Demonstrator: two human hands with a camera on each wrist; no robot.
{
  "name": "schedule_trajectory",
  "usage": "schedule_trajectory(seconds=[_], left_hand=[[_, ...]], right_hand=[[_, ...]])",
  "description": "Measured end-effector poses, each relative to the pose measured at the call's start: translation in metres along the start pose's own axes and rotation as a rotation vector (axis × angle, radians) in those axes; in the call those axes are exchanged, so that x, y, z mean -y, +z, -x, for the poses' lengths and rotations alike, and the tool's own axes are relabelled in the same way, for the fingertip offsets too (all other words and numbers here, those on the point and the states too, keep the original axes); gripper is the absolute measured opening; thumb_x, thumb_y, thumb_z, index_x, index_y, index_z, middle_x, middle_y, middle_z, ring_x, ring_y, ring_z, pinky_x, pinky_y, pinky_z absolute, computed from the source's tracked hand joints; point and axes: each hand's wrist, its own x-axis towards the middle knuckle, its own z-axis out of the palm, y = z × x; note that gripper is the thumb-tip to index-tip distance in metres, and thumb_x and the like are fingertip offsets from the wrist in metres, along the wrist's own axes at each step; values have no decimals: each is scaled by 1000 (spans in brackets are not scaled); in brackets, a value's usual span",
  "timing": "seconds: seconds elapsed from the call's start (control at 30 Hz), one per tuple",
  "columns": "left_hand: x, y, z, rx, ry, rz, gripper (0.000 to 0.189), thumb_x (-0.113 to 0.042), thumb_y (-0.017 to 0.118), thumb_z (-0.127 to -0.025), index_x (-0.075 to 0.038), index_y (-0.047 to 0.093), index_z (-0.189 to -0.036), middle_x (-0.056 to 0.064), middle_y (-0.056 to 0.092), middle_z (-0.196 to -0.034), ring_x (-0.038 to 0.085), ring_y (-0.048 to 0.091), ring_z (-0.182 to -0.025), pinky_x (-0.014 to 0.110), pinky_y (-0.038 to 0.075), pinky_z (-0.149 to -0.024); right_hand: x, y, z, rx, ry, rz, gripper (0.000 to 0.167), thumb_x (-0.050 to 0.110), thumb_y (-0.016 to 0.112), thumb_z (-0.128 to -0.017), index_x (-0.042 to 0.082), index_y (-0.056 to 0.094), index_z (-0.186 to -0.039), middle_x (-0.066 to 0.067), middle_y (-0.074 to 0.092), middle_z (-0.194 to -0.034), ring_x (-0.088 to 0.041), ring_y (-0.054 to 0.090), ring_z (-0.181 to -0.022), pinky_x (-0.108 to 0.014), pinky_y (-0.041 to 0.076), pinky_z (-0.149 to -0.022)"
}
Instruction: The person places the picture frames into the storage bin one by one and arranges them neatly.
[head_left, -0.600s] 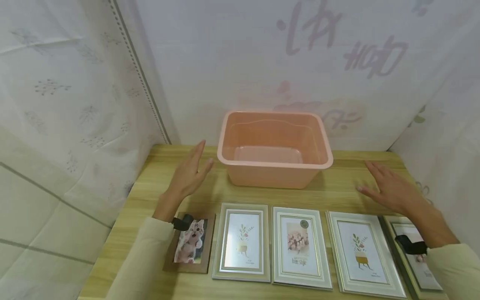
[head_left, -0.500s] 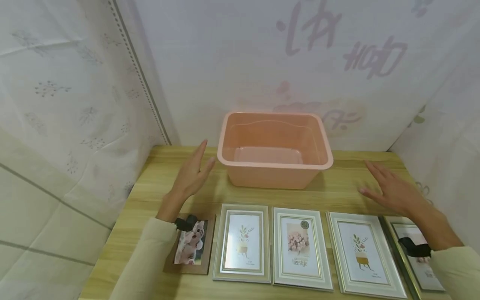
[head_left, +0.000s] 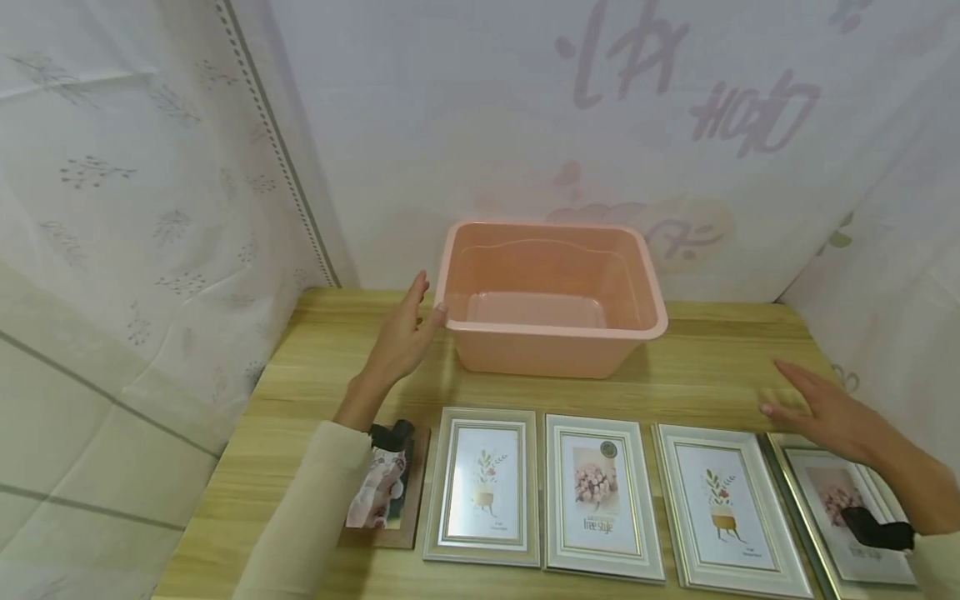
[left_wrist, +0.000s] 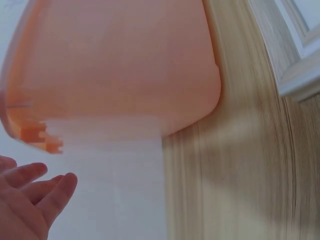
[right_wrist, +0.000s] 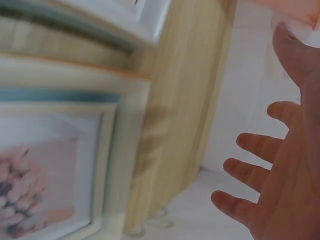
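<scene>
A pink plastic bin (head_left: pixel 536 352) stands at the back of the wooden table. My left hand (head_left: pixel 397 342) is at the bin's left front corner, its thumb overlapping the rim in the head view. In the left wrist view, the left hand's fingers (left_wrist: pixel 60 195) are extended just beside the bin (left_wrist: pixel 125 60). On the right, my right hand (head_left: pixel 832 421) hovers over the table with fingers spread, holding nothing. Below it lies a picture frame with a flower print (head_left: pixel 847 517). The right wrist view shows the right hand (right_wrist: pixel 280 165) beyond that flower frame (right_wrist: pixel 112 150).
Along the table's front lie more picture frames: a brown one with a kitten photo (head_left: pixel 378 492), a plant-print frame (head_left: pixel 483 487), a flower-print frame (head_left: pixel 603 496) and another plant-print frame (head_left: pixel 727 508). Patterned cloth (head_left: pixel 480 108) hangs behind and beside the wooden table (head_left: pixel 315 358).
My left hand has moved right to the bin's corner. My right hand has moved right and toward me, away from the bin. The bin and frames have stayed put.
</scene>
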Motion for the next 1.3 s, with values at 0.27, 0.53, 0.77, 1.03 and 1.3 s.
schedule_trajectory(seconds=[0.27, 0.53, 0.77, 1.03, 1.3], left_hand=[[-2, 9, -6, 1, -12, 56, 72, -41, 40, -104, -14, 7, -161, 18, 30, -159, 37, 32, -145, 52, 41, -108], [0, 17, -11, 12, -22, 177, 68, -27, 38, -103, -10, 6, -160, 18, 24, -161, 32, 31, -145, 49, 34, -114], [-4, 22, -14, 39, -60, 243, 68, -21, 35, -103, -13, -1, -160, 9, 8, -165, 19, 15, -150, 41, 15, -122], [-24, 14, -10, 50, -89, 241, 68, -12, 35, -102, -5, -1, -159, 20, 14, -163, 30, 25, -147, 46, 19, -121], [-23, 18, -11, 34, -87, 279, 69, -12, 34, -101, -6, -1, -159, 19, 17, -163, 30, 30, -143, 44, 20, -121]], right_hand=[[-34, 9, 21, 76, 87, -33, 101, 39, 65, -93, -8, 0, -155, -48, 12, -148, -72, 15, -127, -83, 20, -89], [-68, 20, 42, 84, 107, -43, 103, 33, 69, -91, -21, 2, -148, -55, 14, -140, -73, 22, -120, -81, 24, -88], [-87, 30, 51, 82, 141, -60, 99, 31, 71, -90, -25, 10, -144, -55, 16, -138, -73, 21, -120, -80, 24, -89], [-100, 33, 48, 9, 83, 54, 86, 21, 85, -73, -25, 40, -130, -52, 39, -124, -66, 40, -109, -73, 36, -84], [-103, 27, 45, -18, 70, 144, 50, 5, 78, -75, -17, 57, -114, -44, 55, -107, -61, 51, -96, -66, 44, -76]])
